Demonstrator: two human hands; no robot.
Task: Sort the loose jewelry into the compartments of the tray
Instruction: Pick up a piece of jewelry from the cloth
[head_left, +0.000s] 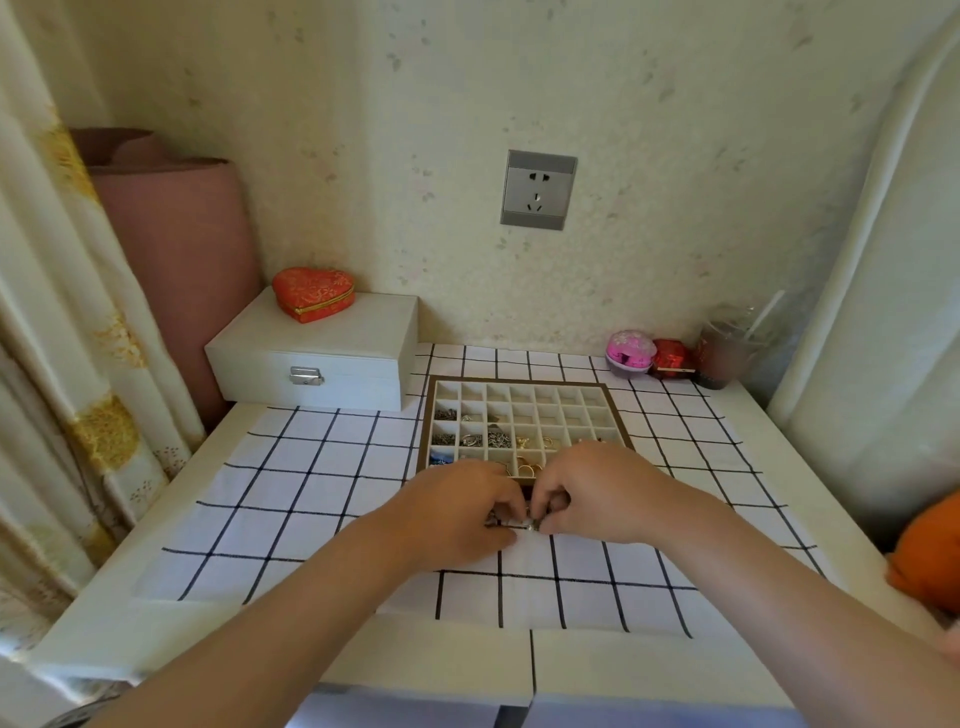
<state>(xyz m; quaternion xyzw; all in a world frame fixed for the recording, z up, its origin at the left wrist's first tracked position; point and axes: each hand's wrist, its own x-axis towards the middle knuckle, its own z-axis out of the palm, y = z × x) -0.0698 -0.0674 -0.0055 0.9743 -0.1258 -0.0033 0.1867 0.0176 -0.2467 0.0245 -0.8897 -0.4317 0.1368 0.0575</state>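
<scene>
White surface (104, 613) set in a corner, papered wall behind with a grey socket (538, 189); a curtain (62, 312) hangs at the left edge and a pink roll (176, 249) stands upright in the corner. A checked cloth (311, 467) covers most of the surface. The tray (427, 415) lies on the cloth toward the wall, brown rim, white grid of small compartments. The far rows look bare; sorted pieces (470, 439) fill the near-left compartments, dark and silvery on the left, a few gold rings nearer the middle. The left hand (457, 514) and right hand (597, 493) meet on the cloth just in front of the tray's near rim, and their knuckles cover part of that rim. Fingers of both hands are curled inward, tips almost touching. The loose jewelry (530, 526) — a small silvery piece — sits between the two sets of fingertips, pinched from either side and low against the cloth, outside the tray. Its kind is too small to tell. A few darker bits show under the left fingertips; these cannot be made out. Left of the tray a closed white box (322, 358) with a metal clasp, and a red heart-shaped case (313, 293) on its lid. At the far right, against the wall — a pink round case (629, 351), a small red box (670, 358), a dark cup (722, 358) with a straw. An orange object (930, 556) sits at the right edge, cut off by the frame.
</scene>
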